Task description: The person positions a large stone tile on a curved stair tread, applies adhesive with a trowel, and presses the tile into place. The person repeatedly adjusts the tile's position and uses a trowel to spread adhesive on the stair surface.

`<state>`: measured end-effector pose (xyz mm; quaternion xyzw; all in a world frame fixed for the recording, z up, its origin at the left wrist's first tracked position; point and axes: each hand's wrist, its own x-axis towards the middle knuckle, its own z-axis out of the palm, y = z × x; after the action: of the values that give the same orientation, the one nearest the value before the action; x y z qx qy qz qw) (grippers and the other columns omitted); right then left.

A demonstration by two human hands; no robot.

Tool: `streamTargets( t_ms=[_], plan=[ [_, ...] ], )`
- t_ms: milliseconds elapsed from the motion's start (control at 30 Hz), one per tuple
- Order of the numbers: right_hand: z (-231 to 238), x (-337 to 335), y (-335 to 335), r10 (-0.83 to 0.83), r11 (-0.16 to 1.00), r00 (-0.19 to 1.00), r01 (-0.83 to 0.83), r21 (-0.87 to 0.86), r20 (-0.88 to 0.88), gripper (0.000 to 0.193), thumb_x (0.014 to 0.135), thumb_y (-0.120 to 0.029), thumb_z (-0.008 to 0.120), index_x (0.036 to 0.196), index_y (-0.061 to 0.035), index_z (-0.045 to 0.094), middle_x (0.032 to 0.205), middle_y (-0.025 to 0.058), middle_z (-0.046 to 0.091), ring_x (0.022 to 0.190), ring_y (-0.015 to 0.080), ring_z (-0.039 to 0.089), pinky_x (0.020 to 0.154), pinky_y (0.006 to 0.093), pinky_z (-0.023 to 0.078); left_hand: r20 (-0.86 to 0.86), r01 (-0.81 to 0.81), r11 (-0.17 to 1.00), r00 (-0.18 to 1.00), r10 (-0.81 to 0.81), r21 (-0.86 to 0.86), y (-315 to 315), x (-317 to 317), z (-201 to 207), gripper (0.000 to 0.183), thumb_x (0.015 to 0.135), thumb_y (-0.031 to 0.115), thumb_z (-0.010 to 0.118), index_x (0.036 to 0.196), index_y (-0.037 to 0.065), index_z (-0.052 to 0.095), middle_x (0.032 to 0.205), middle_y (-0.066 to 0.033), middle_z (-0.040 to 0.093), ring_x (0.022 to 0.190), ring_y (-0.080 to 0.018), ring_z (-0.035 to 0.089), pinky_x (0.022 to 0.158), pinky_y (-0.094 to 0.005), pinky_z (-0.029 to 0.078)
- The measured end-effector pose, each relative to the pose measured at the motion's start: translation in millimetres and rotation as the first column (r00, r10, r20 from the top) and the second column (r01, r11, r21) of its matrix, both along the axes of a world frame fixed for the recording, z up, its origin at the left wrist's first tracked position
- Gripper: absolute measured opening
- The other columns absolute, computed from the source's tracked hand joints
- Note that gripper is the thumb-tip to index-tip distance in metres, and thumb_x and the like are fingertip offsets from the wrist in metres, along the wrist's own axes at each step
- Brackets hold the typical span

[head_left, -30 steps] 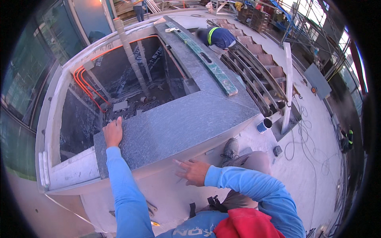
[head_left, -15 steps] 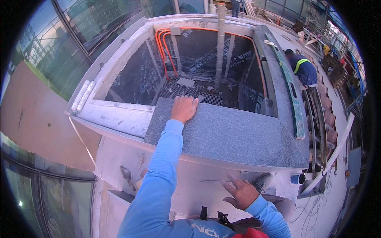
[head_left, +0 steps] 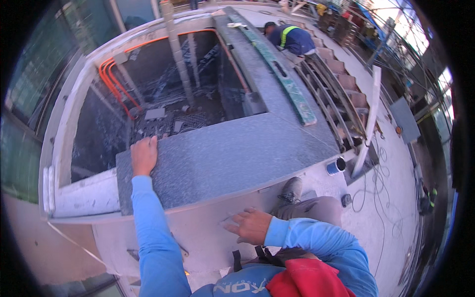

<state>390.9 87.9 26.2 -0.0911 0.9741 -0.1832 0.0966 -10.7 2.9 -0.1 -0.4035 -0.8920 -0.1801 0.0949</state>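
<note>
A grey stone slab (head_left: 213, 153) lies flat on the near rim of a walled pit. My left hand (head_left: 144, 157) rests at its far left corner, fingers bent over the far edge; the fingertips are hidden. Off the slab's near side, my right hand (head_left: 250, 226) hangs in the air, holding nothing, with its fingers apart. On the adjoining stone strip along the right rim lies a long green spirit level (head_left: 279, 69). Left of the slab, a bare white stretch of rim (head_left: 89, 194) shows.
Orange conduits (head_left: 110, 81) and an upright pipe (head_left: 179, 54) run inside the dark pit. A co-worker (head_left: 292, 39) bends over beyond the right rim, near metal rails (head_left: 326, 94). A blue can (head_left: 336, 166) and loose cable (head_left: 380, 183) are on the floor at right.
My view has swung to the right, so the pit and slab sit further left and tilted. My left hand stays on the slab's edge. My right hand has turned, its fingers now pointing left.
</note>
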Motion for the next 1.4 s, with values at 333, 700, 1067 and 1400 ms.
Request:
streamTargets(
  t_ms=[333, 700, 1067, 1400],
  plan=[
    [-3.3, 3.5, 6.8, -0.085, 0.996, 0.996, 0.084, 0.035, 0.033, 0.070, 0.080, -0.034, 0.078, 0.140, -0.0103, 0.053, 0.131, 0.0227, 0.058, 0.108, 0.0350, 0.066, 0.088, 0.0460, 0.051, 0.006, -0.008, 1.000, 1.000, 0.008, 0.005, 0.5, -2.3, -4.9, 0.041, 0.102, 0.032, 0.049, 0.088, -0.002, 0.068, 0.088, -0.0261, 0.068, 0.088, -0.0469, 0.062, 0.082, -0.0546, 0.043],
    [-10.0, 2.2, 7.1, -0.115, 0.990, 0.993, 0.114, 0.081, 0.009, 0.067, 0.078, -0.033, 0.080, 0.136, -0.0088, 0.055, 0.120, 0.0168, 0.063, 0.108, 0.0337, 0.066, 0.088, 0.0503, 0.053, -0.012, 0.015, 0.999, 1.000, -0.015, 0.029, 1.3, -3.8, -7.3, 0.043, 0.102, 0.032, 0.048, 0.088, -0.003, 0.068, 0.090, -0.0282, 0.067, 0.087, -0.0490, 0.062, 0.080, -0.0560, 0.044],
    [-8.0, -5.1, 3.9, -0.114, 0.988, 0.981, 0.095, 0.125, 0.155, 0.073, 0.079, -0.038, 0.079, 0.141, -0.0106, 0.052, 0.123, 0.0142, 0.061, 0.111, 0.0290, 0.064, 0.088, 0.0447, 0.052, -0.003, 0.018, 0.999, 1.000, -0.018, 0.039, 2.1, -0.1, -5.1, 0.046, 0.103, 0.034, 0.047, 0.091, -0.006, 0.067, 0.090, -0.0318, 0.066, 0.089, -0.0512, 0.061, 0.080, -0.0561, 0.045],
    [-5.6, 3.8, 6.1, -0.134, 0.985, 0.990, 0.129, 0.119, 0.032, 0.054, 0.076, -0.034, 0.081, 0.119, -0.0061, 0.062, 0.107, 0.0133, 0.066, 0.099, 0.0305, 0.068, 0.077, 0.0448, 0.051, 0.001, 0.057, 0.997, 0.998, -0.058, 0.058, 2.3, 3.1, -2.2, 0.043, 0.103, 0.030, 0.047, 0.091, -0.007, 0.066, 0.090, -0.0331, 0.065, 0.088, -0.0519, 0.061, 0.078, -0.0567, 0.045]
  ],
)
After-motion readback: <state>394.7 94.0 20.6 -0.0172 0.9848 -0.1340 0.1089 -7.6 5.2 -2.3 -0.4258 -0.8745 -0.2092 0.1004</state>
